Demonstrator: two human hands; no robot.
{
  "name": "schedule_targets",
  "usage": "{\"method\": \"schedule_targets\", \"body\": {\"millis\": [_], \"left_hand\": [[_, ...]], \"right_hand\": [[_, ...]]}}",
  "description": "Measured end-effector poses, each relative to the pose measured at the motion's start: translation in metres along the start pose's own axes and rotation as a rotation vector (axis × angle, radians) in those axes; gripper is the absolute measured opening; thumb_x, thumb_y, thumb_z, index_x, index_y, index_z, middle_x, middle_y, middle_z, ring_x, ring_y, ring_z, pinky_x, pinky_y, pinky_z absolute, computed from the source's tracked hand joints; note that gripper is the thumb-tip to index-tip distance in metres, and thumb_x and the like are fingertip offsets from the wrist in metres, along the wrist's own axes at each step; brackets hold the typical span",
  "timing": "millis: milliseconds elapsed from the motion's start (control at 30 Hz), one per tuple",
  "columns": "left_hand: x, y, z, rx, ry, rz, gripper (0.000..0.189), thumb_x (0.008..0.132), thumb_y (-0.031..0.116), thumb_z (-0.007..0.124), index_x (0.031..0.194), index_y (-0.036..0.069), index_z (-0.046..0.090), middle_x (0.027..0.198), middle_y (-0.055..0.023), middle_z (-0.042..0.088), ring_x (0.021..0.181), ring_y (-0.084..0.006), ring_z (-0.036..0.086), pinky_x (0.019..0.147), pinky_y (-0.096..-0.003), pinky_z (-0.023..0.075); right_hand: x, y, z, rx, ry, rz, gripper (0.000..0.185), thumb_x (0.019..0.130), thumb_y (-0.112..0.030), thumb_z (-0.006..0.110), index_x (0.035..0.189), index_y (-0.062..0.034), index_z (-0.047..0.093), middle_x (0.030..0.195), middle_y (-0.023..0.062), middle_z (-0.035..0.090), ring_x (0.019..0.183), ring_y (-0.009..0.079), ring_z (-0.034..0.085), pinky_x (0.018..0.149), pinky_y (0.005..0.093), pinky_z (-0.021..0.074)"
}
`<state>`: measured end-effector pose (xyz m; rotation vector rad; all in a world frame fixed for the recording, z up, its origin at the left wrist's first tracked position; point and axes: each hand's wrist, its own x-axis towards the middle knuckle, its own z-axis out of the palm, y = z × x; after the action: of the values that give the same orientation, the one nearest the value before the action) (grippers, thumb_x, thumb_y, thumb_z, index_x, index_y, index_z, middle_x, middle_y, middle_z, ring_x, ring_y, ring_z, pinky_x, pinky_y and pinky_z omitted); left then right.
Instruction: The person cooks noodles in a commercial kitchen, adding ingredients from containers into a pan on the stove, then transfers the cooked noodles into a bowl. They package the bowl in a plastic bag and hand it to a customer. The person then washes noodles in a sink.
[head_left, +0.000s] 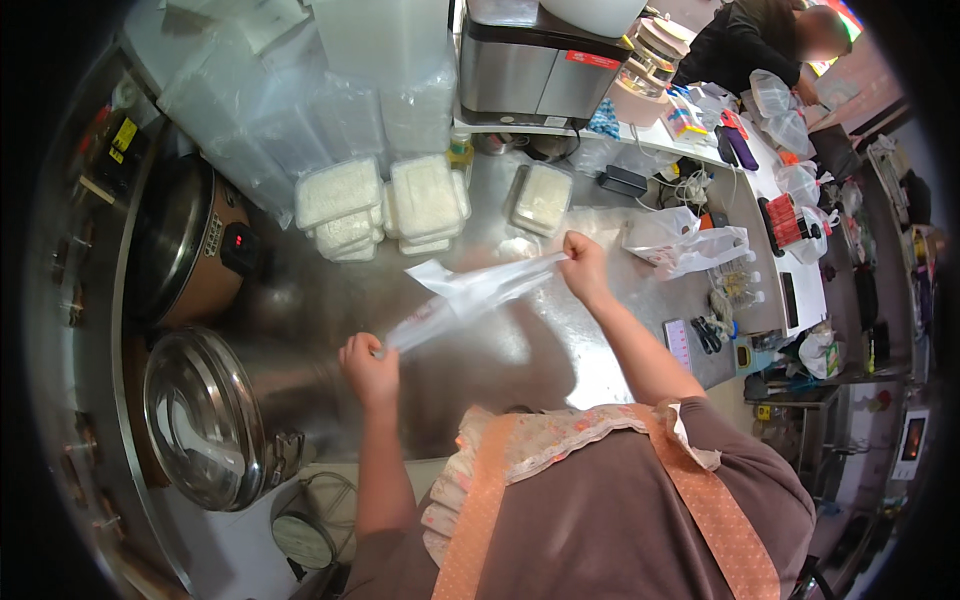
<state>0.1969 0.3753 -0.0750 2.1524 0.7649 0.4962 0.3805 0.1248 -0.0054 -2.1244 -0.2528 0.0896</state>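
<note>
A white plastic carrier bag (472, 292) is stretched slantwise between my hands above the stainless steel counter (465, 397). My left hand (371, 367) grips its lower left end. At its upper right end, my right hand (583, 266) is closed on the plastic. Beyond the bag stand stacked clear containers of white rice (427, 199), with another stack (341, 202) to their left. A separate rice container (544, 196) sits just beyond my right hand. More white carrier bags (682, 244) lie on the counter to the right of that hand.
At the left are a large rice cooker (206, 240) and a round lidded steel pot (206, 420). Wrapped stacks of clear containers (345, 112) stand at the back left. A white shelf (806, 292) edges the right side, with a phone (676, 345) below it. A co-worker (742, 45) leans in at the upper right.
</note>
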Motion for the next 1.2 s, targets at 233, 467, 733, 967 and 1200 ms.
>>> {"method": "schedule_targets", "body": {"millis": [233, 467, 733, 967, 1200], "left_hand": [[-0.018, -0.004, 0.031, 0.253, -0.159, 0.197, 0.052, 0.076, 0.026, 0.06, 0.124, 0.009, 0.045, 0.087, -0.0177, 0.064, 0.083, -0.0363, 0.061, 0.072, -0.0443, 0.0467], [-0.01, -0.008, 0.015, 0.099, 0.021, -0.064, 0.051, 0.084, 0.029, 0.06, 0.129, 0.011, 0.043, 0.102, -0.0164, 0.063, 0.09, -0.0365, 0.061, 0.077, -0.0435, 0.0475], [-0.008, 0.003, 0.069, -0.624, -0.033, 0.025, 0.04, 0.088, 0.014, 0.054, 0.126, 0.001, 0.049, 0.118, -0.0144, 0.056, 0.109, -0.0235, 0.054, 0.093, -0.0335, 0.0408], [-0.051, 0.066, 0.113, -1.224, -0.464, -0.196, 0.046, 0.094, 0.028, 0.047, 0.129, 0.0, 0.041, 0.123, -0.0157, 0.053, 0.113, -0.0271, 0.052, 0.098, -0.0374, 0.0413], [-0.07, 0.07, 0.116, -0.571, -0.386, -0.558, 0.029, 0.094, 0.023, 0.042, 0.111, 0.002, 0.054, 0.1, -0.0093, 0.057, 0.091, -0.0222, 0.055, 0.083, -0.0366, 0.0442]], "right_hand": [[0.068, 0.0, 0.058, 0.408, -0.988, -0.026, 0.03, 0.075, -0.017, 0.067, 0.098, -0.001, 0.055, 0.08, 0.0064, 0.061, 0.073, 0.0133, 0.059, 0.068, 0.027, 0.0473], [0.129, -0.023, 0.137, -0.06, -0.464, 0.219, 0.039, 0.072, -0.035, 0.072, 0.074, 0.0022, 0.062, 0.072, 0.0145, 0.064, 0.065, 0.0245, 0.065, 0.061, 0.0357, 0.0505], [0.06, -0.056, -0.021, 0.824, -0.436, -0.002, 0.032, 0.083, -0.015, 0.065, 0.11, -0.0032, 0.054, 0.098, 0.0118, 0.064, 0.088, 0.0217, 0.064, 0.079, 0.0342, 0.0527], [-0.043, 0.054, 0.041, 1.195, -0.537, 0.627, 0.04, 0.091, -0.033, 0.056, 0.111, 0.0015, 0.06, 0.104, 0.0095, 0.065, 0.09, 0.0196, 0.063, 0.083, 0.033, 0.0501], [-0.026, 0.172, -0.01, 0.673, 0.026, 0.387, 0.034, 0.087, -0.032, 0.061, 0.097, -0.0001, 0.065, 0.087, 0.0087, 0.068, 0.079, 0.0194, 0.064, 0.07, 0.0349, 0.0497]]}}
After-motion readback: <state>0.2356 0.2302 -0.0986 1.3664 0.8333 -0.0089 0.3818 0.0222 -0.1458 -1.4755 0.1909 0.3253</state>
